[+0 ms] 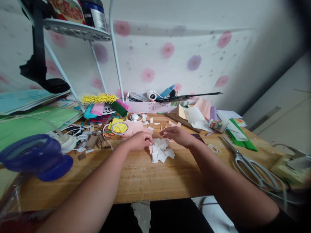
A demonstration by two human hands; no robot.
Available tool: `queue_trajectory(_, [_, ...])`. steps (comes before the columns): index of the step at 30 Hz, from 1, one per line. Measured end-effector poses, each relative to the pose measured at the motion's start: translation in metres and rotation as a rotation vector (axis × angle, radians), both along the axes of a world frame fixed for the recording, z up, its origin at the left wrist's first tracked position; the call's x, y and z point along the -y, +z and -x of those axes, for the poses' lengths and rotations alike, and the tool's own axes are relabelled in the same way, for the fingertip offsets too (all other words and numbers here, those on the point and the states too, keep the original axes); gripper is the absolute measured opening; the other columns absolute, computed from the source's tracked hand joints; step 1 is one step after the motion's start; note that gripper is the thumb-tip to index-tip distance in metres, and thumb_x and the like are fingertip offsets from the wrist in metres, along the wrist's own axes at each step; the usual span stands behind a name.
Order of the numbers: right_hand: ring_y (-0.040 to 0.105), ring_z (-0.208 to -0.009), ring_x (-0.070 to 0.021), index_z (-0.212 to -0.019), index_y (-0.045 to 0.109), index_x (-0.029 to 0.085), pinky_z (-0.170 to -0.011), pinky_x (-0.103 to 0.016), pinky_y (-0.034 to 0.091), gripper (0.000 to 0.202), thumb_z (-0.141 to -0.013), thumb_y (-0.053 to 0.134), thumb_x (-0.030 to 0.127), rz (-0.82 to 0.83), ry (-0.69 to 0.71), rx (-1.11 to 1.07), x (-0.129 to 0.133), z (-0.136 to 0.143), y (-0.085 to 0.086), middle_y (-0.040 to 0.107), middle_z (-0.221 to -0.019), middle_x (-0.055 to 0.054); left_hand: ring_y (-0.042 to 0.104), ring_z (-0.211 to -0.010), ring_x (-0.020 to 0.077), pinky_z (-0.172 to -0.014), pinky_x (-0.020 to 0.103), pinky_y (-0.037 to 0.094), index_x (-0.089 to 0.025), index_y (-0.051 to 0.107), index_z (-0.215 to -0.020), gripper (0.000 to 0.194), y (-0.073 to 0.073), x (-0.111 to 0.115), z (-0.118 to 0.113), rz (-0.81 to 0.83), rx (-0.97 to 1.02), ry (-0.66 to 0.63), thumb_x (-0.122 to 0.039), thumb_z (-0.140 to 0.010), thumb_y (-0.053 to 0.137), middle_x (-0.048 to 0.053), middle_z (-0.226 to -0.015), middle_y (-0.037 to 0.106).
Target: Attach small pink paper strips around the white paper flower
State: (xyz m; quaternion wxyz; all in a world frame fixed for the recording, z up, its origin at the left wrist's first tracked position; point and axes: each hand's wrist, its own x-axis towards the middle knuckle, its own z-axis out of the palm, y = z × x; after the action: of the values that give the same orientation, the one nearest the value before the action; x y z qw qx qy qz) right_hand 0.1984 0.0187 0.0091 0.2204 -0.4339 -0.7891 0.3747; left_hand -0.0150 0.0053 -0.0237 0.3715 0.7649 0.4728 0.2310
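A loose pile of torn white paper scraps [162, 151] lies on the wooden table in front of me. At its left edge is my left hand [140, 141], its fingers curled in close against the scraps; what they hold, if anything, is hidden. My right hand [178, 135] hovers over the pile's far right side, fingers stretched out and nothing visible in them. Behind my left hand lies a sheet of pale pink paper [136, 127], with small white offcuts beyond it.
Large scissors [252, 166] and a tape roll [214, 149] lie to the right. A blue plastic container [36, 155], cables and cardboard bits crowd the left. Along the back stand a white organizer box [145, 107] and a metal rack [77, 29]. Rolled paper [196, 116] lies back right.
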Motion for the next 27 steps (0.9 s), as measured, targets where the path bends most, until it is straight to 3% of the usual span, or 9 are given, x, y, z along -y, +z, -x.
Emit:
queue_trajectory(4, [0.051,-0.055,-0.0105,-0.079,0.065,0.019,-0.051,-0.023,0.037,0.020,-0.069,0.054,0.032,-0.088,-0.077,0.064,-0.004,0.005,0.003,0.062,-0.067,-0.002,0.042,-0.044,0.0076,-0.042,0.019,0.031,-0.017,0.061,-0.066,0.015,0.006,0.001,0.003,0.056,0.109,0.015,-0.030,-0.065,0.054,-0.002,-0.053,0.052])
queue_trajectory(8, [0.046,-0.052,-0.0091,-0.071,0.064,0.018,-0.049,-0.023,0.032,0.021,-0.070,0.053,0.036,-0.206,-0.009,0.065,-0.003,0.023,0.008,0.059,-0.061,-0.001,0.046,-0.046,0.0073,-0.045,0.019,0.035,-0.015,0.059,-0.072,0.017,0.011,0.002,0.004,0.046,0.303,0.086,-0.031,-0.067,0.054,-0.001,-0.058,0.054])
queue_trajectory(11, [0.047,-0.055,-0.0098,-0.072,0.063,0.017,-0.051,-0.022,0.032,0.028,-0.073,0.049,0.041,-0.213,0.032,0.019,0.002,0.037,0.002,0.059,-0.063,-0.001,0.049,-0.050,0.0076,-0.047,0.019,0.038,-0.014,0.056,-0.076,0.019,0.013,0.003,0.001,0.052,0.414,0.138,-0.031,-0.069,0.053,-0.001,-0.059,0.054])
queue_trajectory(16, [0.046,-0.058,-0.0099,-0.069,0.059,0.017,-0.053,-0.022,0.031,0.022,-0.074,0.049,0.036,-0.287,-0.118,-0.071,0.009,0.047,-0.014,0.057,-0.064,-0.001,0.052,-0.055,0.0089,-0.051,0.020,0.041,-0.013,0.053,-0.075,0.017,0.014,0.005,-0.013,-0.018,0.513,0.202,-0.029,-0.068,0.054,0.000,-0.062,0.056])
queue_trajectory(19, [0.045,-0.058,-0.0097,-0.064,0.053,0.017,-0.054,-0.022,0.032,0.021,-0.074,0.048,0.034,-0.336,-0.164,-0.146,0.011,0.047,-0.014,0.054,-0.061,0.000,0.053,-0.057,0.0093,-0.053,0.021,0.042,-0.014,0.052,-0.074,0.016,0.015,0.006,-0.020,-0.066,0.591,0.255,-0.029,-0.068,0.055,0.000,-0.061,0.056])
queue_trajectory(22, [0.044,-0.054,-0.0090,-0.067,0.048,0.017,-0.052,-0.022,0.034,0.021,-0.076,0.045,0.036,-0.267,-0.254,-0.288,0.008,0.044,-0.011,0.049,-0.058,0.001,0.052,-0.054,0.0081,-0.055,0.021,0.042,-0.015,0.050,-0.073,0.014,0.018,0.007,-0.020,-0.112,0.679,0.364,-0.028,-0.068,0.054,-0.002,-0.059,0.055])
queue_trajectory(24, [0.043,-0.050,-0.0081,-0.070,0.047,0.017,-0.048,-0.021,0.034,0.022,-0.076,0.044,0.038,-0.181,-0.294,-0.406,0.004,0.040,-0.011,0.047,-0.056,0.002,0.051,-0.052,0.0077,-0.054,0.022,0.042,-0.015,0.052,-0.072,0.014,0.021,0.008,-0.016,-0.085,0.644,0.366,-0.028,-0.068,0.054,-0.002,-0.059,0.056])
queue_trajectory(27, [0.043,-0.047,-0.0070,-0.070,0.049,0.016,-0.047,-0.021,0.035,0.022,-0.073,0.048,0.038,-0.063,-0.218,-0.458,-0.003,0.032,-0.015,0.047,-0.056,0.002,0.054,-0.057,0.0108,-0.056,0.023,0.042,-0.014,0.060,-0.069,0.019,0.024,0.009,-0.008,-0.002,0.374,0.173,-0.031,-0.070,0.052,0.002,-0.065,0.060])
